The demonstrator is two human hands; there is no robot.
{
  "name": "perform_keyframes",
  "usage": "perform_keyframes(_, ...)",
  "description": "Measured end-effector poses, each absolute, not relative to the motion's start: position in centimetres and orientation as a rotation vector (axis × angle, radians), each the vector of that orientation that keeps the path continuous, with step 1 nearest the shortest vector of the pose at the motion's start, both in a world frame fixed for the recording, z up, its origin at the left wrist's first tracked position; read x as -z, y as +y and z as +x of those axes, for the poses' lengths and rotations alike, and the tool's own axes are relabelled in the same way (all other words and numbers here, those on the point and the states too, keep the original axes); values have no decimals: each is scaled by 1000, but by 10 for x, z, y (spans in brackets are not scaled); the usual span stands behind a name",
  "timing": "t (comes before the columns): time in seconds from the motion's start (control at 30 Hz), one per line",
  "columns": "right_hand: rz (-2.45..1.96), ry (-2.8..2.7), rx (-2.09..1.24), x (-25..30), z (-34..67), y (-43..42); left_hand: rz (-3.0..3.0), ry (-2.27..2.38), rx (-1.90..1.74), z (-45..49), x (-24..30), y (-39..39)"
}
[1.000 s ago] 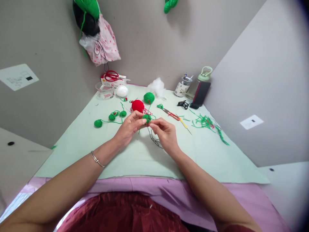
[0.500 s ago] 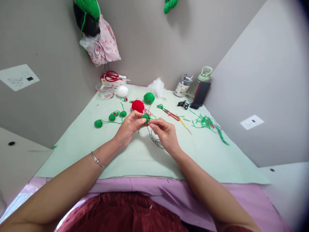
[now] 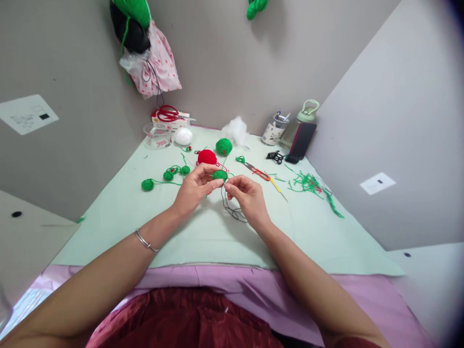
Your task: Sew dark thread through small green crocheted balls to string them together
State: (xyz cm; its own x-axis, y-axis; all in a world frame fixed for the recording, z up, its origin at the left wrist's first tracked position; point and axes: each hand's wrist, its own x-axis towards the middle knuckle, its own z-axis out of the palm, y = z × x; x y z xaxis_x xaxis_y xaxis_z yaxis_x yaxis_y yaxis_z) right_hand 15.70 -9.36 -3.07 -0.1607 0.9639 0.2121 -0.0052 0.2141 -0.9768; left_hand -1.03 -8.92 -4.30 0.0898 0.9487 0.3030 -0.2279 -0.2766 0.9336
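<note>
Between the thumb and fingers of my left hand [image 3: 192, 192] is a small green crocheted ball [image 3: 219, 175]. Close against its right side, my right hand [image 3: 248, 197] is pinched; a small thin thing at its fingertips is too fine to make out. Loops of dark thread [image 3: 234, 212] hang beneath the fingertips to the tabletop. Just beyond my left hand lies a red yarn ball [image 3: 207, 157], with a green yarn ball [image 3: 224, 146] behind it. Several small green crocheted balls [image 3: 147, 184], joined by green yarn, lie to the left.
Orange-handled scissors [image 3: 261, 174] and a yellow-handled hook [image 3: 278, 186] lie right of my hands, near green yarn scraps [image 3: 308, 182]. Along the back stand a plastic tub [image 3: 158, 137], white yarn [image 3: 183, 137], white stuffing [image 3: 235, 130], a pen cup [image 3: 273, 132], a bottle [image 3: 306, 116] and a phone [image 3: 303, 140].
The green ball has turned slightly in my left hand. My right fingertips have shifted slightly right and down, from its front to its lower right edge.
</note>
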Motion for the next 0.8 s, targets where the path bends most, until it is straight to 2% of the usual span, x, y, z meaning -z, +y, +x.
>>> perform_keyframes(0.27, -916, -1432, -1157, 32, 161, -91, 1460, 868, -1380, -11, 48, -88)
perform_keyframes(0.53, -1024, -1739, -697, 29, 167, -92, 1628, 959, -1286, -9, 52, -90)
perform_keyframes(0.7, -944, -1313, -1041, -5, 196, -75, 1746, 981, -1248, -14, 54, -85)
perform_keyframes(0.8, -1015, -1235, -1069, -41, 253, -68, 1721, 976, -1206, -21, 50, -82)
